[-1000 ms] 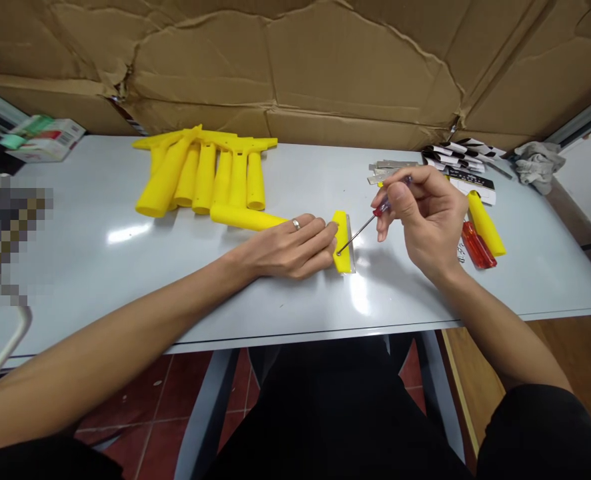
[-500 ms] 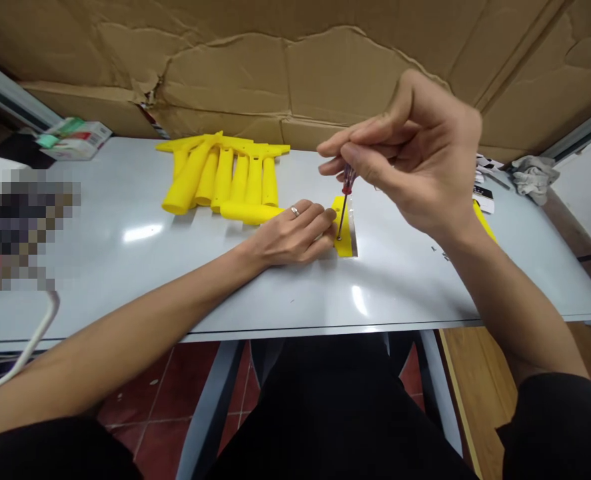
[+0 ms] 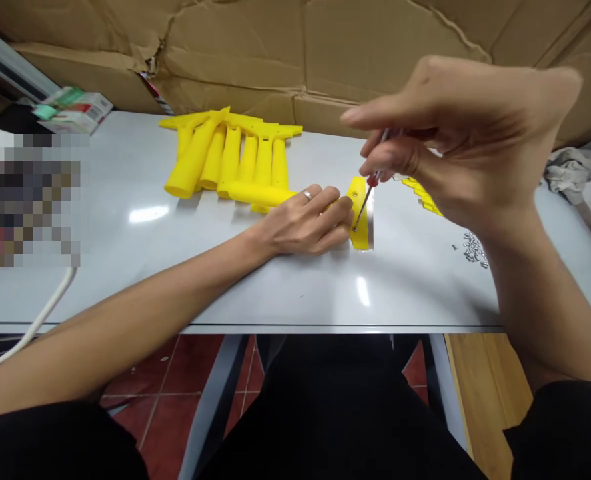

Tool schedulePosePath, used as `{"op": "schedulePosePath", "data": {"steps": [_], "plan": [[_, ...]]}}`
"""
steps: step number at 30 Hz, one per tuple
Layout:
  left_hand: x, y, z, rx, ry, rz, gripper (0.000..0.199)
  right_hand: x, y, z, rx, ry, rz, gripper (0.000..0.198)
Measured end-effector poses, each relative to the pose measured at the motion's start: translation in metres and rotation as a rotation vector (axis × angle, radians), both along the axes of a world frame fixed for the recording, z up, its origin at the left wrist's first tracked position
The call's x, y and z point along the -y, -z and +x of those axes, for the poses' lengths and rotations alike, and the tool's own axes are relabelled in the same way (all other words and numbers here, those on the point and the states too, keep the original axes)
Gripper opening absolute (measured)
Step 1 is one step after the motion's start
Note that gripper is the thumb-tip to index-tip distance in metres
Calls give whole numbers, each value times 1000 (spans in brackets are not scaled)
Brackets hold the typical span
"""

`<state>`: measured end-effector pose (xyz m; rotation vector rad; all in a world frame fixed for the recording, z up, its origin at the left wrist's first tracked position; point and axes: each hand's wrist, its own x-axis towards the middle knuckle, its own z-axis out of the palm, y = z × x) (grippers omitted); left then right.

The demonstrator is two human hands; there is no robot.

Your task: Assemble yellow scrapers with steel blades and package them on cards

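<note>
My left hand (image 3: 310,221) wraps around a yellow scraper (image 3: 359,217) lying on the table, its handle mostly under my fingers. A thin metal blade (image 3: 370,227) runs along the scraper head's right edge. In my right hand (image 3: 455,133) is a small screwdriver (image 3: 366,201) with a red collar, its clear handle largely hidden by the fingers. The shaft slants down to the left, and its tip meets a screw in the near part of the scraper head. A second hole shows farther up the head.
Several yellow scraper bodies (image 3: 233,157) lie side by side at the back left. Small screws (image 3: 473,250) are heaped at the right, with yellow pieces (image 3: 422,195) behind my right hand. A box (image 3: 78,112), a grey cloth (image 3: 570,172) and a white cable (image 3: 40,327) lie farther out.
My right hand has turned at the wrist, and the screwdriver leans more to the right, its tip still at the screw. The camera view has shifted. My left hand keeps its hold.
</note>
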<state>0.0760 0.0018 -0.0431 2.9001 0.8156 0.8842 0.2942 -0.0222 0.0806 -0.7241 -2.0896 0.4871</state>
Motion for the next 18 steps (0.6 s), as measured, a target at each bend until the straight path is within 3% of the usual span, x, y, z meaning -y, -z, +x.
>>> {"op": "schedulePosePath", "data": {"steps": [2, 4, 7, 10, 18], "plan": [[1, 0, 0, -21, 19, 20, 16, 0, -1, 0, 109, -21, 52, 24], [1, 2, -2, -58, 34, 126, 14, 2, -4, 0, 131, -145, 11, 24], [-1, 5, -3, -118, 44, 516, 11, 5, -7, -1, 79, -288, -123, 26], [-1, 5, -2, -108, 51, 884, 7, 4, -2, -3, 2, -284, -149, 17], [4, -4, 4, -184, 2, 988, 8, 3, 4, -5, -83, -208, -211, 16]]}}
